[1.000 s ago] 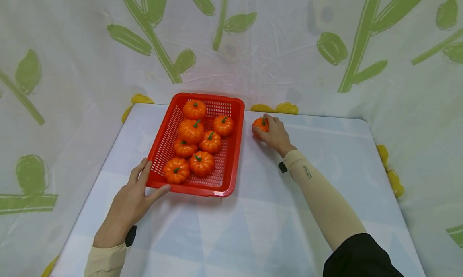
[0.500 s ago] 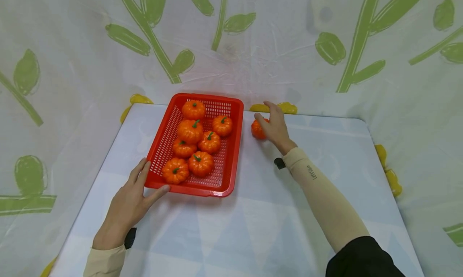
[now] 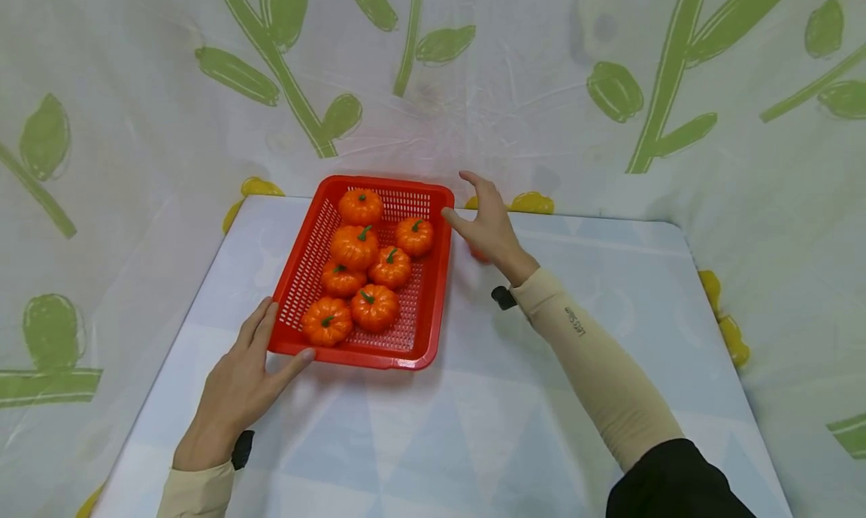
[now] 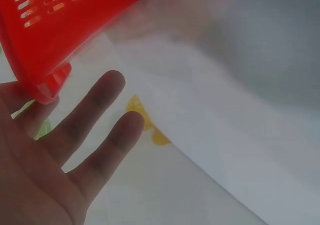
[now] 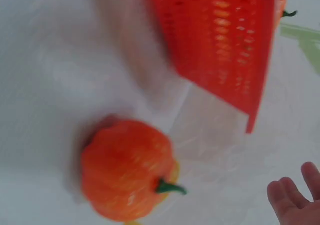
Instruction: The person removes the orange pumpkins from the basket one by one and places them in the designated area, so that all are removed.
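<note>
A red plastic basket (image 3: 441, 300) with slotted walls holds several small orange pumpkins (image 3: 355, 247) with green stems. My left hand (image 3: 233, 386) is at its near left corner, the fingers extended along the rim and the thumb at the front edge. In the left wrist view, spread fingers (image 4: 107, 147) show beside the basket's corner. My right hand (image 3: 492, 228) holds nothing; its thumb and fingers are spread apart, the thumb tip close to the right rim. Beneath it, a lone pumpkin (image 5: 127, 170) sits on the table outside the basket, mostly hidden in the head view.
The table (image 3: 609, 337) has a pale cover with blue triangles. Behind it and at both sides hangs a white sheet (image 3: 514, 89) with green leaf prints and yellow shapes. The table's back edge runs just past the basket and the lone pumpkin.
My right hand has let go of the lone pumpkin, lifted off it and moved left to the basket's right rim. The left hand stays at its corner.
</note>
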The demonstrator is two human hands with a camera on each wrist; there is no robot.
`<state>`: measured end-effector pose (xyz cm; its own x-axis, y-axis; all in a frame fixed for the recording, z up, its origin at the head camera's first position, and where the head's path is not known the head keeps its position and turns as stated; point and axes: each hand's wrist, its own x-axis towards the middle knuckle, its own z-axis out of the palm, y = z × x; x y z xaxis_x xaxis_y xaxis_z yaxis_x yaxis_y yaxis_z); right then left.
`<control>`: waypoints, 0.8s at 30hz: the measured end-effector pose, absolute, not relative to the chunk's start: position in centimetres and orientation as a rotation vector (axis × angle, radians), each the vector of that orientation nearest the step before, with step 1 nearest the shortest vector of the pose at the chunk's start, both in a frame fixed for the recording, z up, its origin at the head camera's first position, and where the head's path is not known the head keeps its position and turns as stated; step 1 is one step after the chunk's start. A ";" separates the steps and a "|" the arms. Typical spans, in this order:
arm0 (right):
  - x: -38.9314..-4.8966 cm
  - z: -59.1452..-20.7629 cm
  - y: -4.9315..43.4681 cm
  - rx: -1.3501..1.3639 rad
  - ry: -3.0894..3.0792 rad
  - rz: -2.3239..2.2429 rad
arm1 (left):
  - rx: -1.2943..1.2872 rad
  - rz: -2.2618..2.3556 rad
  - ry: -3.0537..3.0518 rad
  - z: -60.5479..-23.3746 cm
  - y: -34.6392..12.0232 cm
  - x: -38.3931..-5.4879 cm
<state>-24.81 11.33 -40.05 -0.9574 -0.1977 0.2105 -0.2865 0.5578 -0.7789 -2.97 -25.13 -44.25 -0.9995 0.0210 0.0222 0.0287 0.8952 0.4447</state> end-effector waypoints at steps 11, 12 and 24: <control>-24.3 -37.4 6.6 0.583 -2.573 1.567 | -0.023 -0.761 -3.051 -44.1 -25.1 -3.0; -24.2 -37.4 6.3 0.592 -2.559 1.586 | -0.022 -0.767 -3.049 -44.2 -25.1 -3.0; -23.0 -38.2 2.8 0.758 -2.588 1.670 | 0.018 -0.934 -2.968 -45.2 -24.6 -3.0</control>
<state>-23.01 2.79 -38.20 -0.8855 -0.4056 0.2268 -0.3738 0.3317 -0.8662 -3.03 -24.56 -45.23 -0.9995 -0.0202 0.0256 -0.0019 0.8198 0.5727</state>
